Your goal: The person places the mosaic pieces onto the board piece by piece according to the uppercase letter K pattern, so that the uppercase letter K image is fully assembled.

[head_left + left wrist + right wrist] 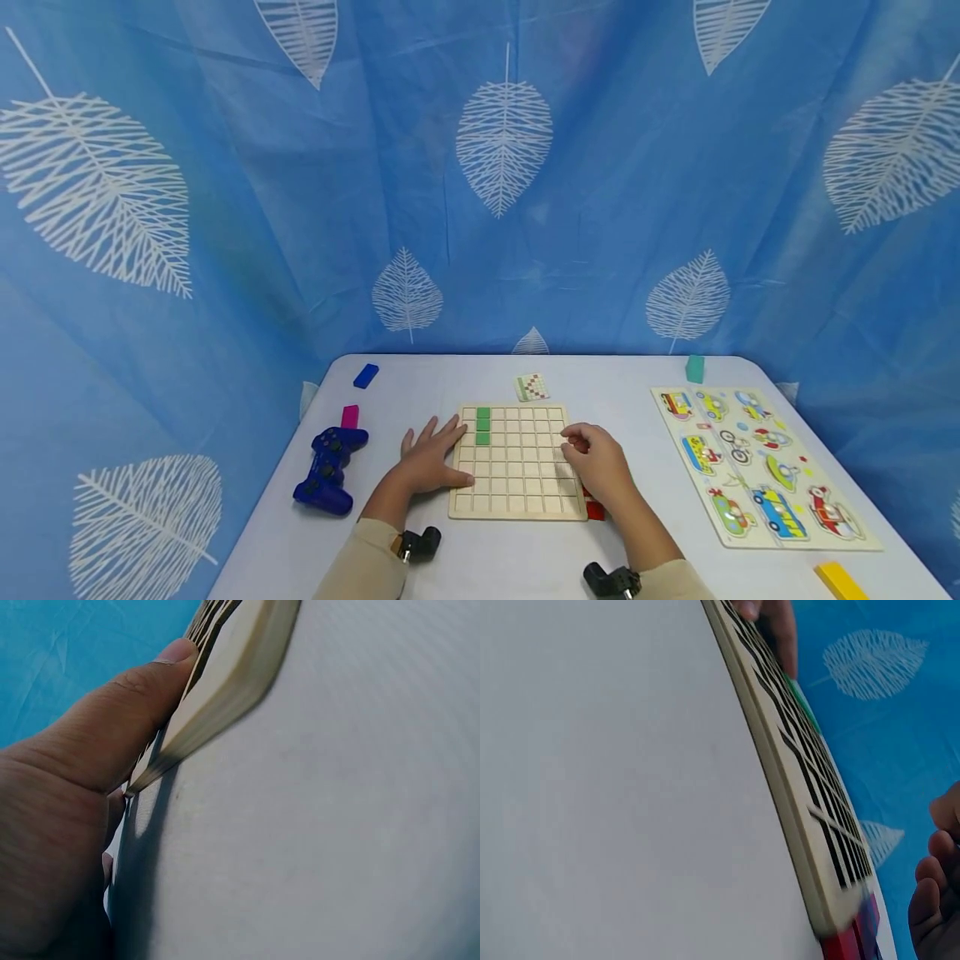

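A wooden grid board (519,508) lies flat on the table, with green tiles (483,426) in a column near its upper left. My left hand (429,462) rests spread at the board's left edge; its thumb (142,694) lies on the board's surface. Over the right edge hovers my right hand (600,462), fingers loosely bent, thumb and index tips slightly apart. No object shows in it. Its curled fingers (926,900) appear at the right of the right wrist view, apart from the board. Red tiles (595,508) lie beside the board's lower right edge, partly hidden by that hand.
A small pattern card (532,387) lies behind the board. At left are a blue game controller (327,471), a pink block (350,416) and a blue block (366,376). A vehicle puzzle board (757,467), a teal block (695,368) and a yellow block (840,580) are at right.
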Tool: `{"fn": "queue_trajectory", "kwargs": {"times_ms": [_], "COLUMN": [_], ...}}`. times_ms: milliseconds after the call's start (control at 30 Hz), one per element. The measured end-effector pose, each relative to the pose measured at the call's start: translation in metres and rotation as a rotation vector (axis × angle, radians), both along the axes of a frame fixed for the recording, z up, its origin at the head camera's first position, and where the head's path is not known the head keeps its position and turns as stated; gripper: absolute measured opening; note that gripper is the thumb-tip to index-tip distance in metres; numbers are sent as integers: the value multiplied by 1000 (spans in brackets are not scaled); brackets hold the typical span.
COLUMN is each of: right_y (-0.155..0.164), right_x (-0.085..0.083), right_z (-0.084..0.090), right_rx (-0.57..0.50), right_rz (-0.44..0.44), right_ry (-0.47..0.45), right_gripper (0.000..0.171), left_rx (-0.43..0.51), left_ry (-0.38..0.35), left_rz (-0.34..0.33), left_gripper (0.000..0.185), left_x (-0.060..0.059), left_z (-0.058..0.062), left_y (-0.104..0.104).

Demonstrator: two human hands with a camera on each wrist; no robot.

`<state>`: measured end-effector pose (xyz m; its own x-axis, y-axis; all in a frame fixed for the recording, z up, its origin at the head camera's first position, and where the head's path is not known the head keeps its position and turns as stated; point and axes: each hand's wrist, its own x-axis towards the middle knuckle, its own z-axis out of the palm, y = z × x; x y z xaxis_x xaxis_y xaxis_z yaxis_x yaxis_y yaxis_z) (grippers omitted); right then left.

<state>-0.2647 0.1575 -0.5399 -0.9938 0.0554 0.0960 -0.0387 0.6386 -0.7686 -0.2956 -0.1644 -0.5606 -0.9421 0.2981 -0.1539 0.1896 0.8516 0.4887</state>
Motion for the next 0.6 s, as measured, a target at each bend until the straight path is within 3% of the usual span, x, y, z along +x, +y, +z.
{"fn": "queue_trajectory", "kwargs": {"times_ms": [333,600], "right_y": [55,84], "right_x": [0,-1], "right_z": [-8,-22], "right_rx": [37,62], "right_rz": [-82,-34], "right_ry": [-98,-178], "right_gripper": [27,34], "left_rx": [1,3], "left_ry": [0,-4], "left_rz": [3,3], "left_gripper": [105,105], "left_x": [0,0], "left_z": [-1,1], "left_y": [0,1]}}
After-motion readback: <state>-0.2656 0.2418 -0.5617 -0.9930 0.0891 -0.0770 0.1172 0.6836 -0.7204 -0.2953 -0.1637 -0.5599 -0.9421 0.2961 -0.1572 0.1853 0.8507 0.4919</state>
